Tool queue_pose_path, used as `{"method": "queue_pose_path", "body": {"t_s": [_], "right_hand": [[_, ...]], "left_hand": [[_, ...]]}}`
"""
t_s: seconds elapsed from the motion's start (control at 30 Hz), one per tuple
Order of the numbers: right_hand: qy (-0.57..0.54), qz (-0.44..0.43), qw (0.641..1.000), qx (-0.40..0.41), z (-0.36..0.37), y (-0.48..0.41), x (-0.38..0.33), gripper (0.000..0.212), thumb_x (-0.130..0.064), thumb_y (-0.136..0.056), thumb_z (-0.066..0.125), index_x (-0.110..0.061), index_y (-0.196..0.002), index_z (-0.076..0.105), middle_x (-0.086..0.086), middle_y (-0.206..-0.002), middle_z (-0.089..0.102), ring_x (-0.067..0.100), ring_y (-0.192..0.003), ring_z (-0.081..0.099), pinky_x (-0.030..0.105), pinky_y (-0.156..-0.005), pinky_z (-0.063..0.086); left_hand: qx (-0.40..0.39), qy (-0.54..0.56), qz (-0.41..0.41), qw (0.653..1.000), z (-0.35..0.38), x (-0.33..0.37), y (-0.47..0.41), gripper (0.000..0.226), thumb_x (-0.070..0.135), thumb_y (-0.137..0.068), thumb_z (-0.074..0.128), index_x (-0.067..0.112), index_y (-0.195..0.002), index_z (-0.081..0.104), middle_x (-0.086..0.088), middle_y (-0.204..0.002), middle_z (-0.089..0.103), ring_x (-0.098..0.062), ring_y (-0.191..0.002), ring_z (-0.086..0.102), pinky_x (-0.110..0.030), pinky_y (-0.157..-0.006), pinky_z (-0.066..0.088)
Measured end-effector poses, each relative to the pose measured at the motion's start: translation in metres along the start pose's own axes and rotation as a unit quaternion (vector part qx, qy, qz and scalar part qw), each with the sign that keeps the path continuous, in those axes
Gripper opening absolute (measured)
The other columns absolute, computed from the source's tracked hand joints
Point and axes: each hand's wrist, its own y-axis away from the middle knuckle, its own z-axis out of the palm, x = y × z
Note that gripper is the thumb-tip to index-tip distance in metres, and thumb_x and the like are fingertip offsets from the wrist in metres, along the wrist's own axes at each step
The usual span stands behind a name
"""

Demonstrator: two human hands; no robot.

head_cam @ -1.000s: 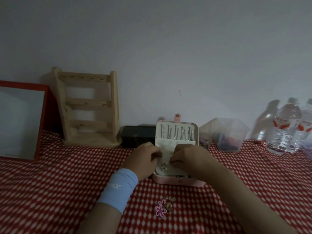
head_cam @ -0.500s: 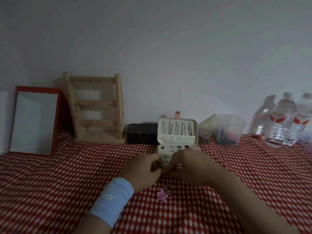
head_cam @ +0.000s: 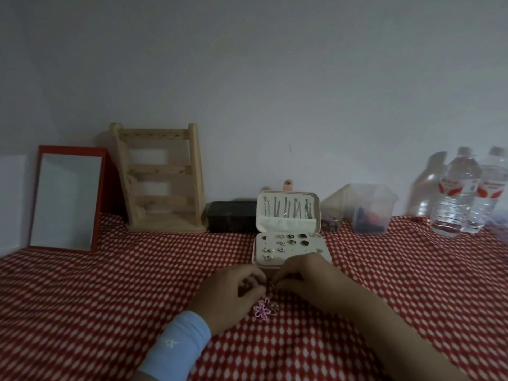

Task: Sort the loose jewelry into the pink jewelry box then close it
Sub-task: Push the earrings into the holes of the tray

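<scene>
**Both hands pinching a small piece in front of the open jewelry box**

A desk [head_cam: 110, 284] covered in red cloth with a white diamond pattern fills the lower field and meets a plain pale wall. At far left a red-framed rectangular mirror [head_cam: 66, 199] leans back. Beside it stands a ladder-shaped pale wooden jewelry stand [head_cam: 162, 177]. Two clear plastic water bottles with red labels [head_cam: 456, 193] stand at far right, near a clear plastic container [head_cam: 368, 207]. A black rectangular box [head_cam: 232, 220] sits against the wall.

Just right of the black box, the pink jewelry box [head_cam: 259, 215] is open. Its lid is upright with a row of chains hanging inside, and its cream tray holds small studs.

The left hand [head_cam: 233, 295], with a light blue wristband [head_cam: 178, 342], and the right hand [head_cam: 305, 276] meet just in front of the box. Each grip is closed, with fingertips pinching a small metallic piece [head_cam: 271, 284] too small to identify. Below it, a pink flower-shaped ornament [head_cam: 262, 310] and a small gold-toned piece [head_cam: 275, 307] lie touching on the cloth.
</scene>
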Motion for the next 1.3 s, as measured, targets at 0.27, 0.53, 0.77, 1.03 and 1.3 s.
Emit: {"method": "queue_pose_path", "body": {"t_s": [0.27, 0.53, 0.77, 1.03, 1.3], "right_hand": [[-0.303, 0.068, 0.950, 0.045, -0.003, 0.001, -0.011, 0.020, -0.023, -0.097, 0.065, -0.014, -0.084, 0.076, -0.006, -0.056, 0.061, 0.008, -0.047, 0.050, 0.017, -0.049, 0.042], [-0.415, 0.089, 0.905, -0.010, -0.003, 0.002, -0.015, 0.028, -0.021, -0.104, 0.053, -0.003, -0.087, 0.067, 0.000, -0.051, 0.047, 0.011, -0.039, 0.037, 0.021, -0.039, 0.031], [-0.399, 0.102, 0.911, -0.020, -0.001, 0.001, -0.016, 0.028, -0.027, -0.104, 0.053, -0.014, -0.088, 0.071, 0.003, -0.053, 0.049, 0.014, -0.041, 0.039, 0.024, -0.039, 0.031], [-0.368, 0.062, 0.927, -0.028, 0.001, 0.003, -0.019, 0.027, -0.024, -0.104, 0.054, -0.003, -0.094, 0.068, 0.004, -0.056, 0.049, 0.014, -0.042, 0.040, 0.021, -0.040, 0.035], [-0.307, 0.052, 0.950, -0.007, 0.002, 0.003, -0.019, 0.025, -0.017, -0.099, 0.063, -0.016, -0.075, 0.070, -0.011, -0.049, 0.057, 0.003, -0.042, 0.047, 0.016, -0.046, 0.039]], "left_hand": [[0.125, 0.121, 0.056, 0.983, 0.004, 0.010, 0.000, 0.026, 0.015, -0.088, 0.068, 0.028, -0.110, 0.074, 0.019, -0.104, 0.072, 0.007, -0.099, 0.065, -0.013, -0.087, 0.051], [0.116, 0.182, 0.001, 0.976, 0.008, 0.011, 0.000, 0.023, 0.015, -0.087, 0.070, 0.036, -0.094, 0.074, 0.020, -0.091, 0.073, 0.000, -0.083, 0.069, -0.021, -0.081, 0.055], [0.100, 0.193, 0.004, 0.976, 0.008, 0.014, 0.000, 0.013, 0.013, -0.090, 0.066, 0.025, -0.091, 0.072, 0.010, -0.083, 0.073, -0.010, -0.069, 0.068, -0.024, -0.067, 0.057], [0.092, 0.243, -0.022, 0.965, 0.006, 0.012, 0.000, 0.022, 0.009, -0.093, 0.060, 0.024, -0.103, 0.071, 0.007, -0.090, 0.074, -0.019, -0.065, 0.068, -0.027, -0.068, 0.058], [0.083, 0.263, -0.032, 0.961, 0.004, 0.013, 0.001, 0.016, 0.005, -0.088, 0.067, 0.016, -0.095, 0.077, 0.005, -0.084, 0.075, -0.012, -0.062, 0.067, -0.015, -0.061, 0.051]]}}
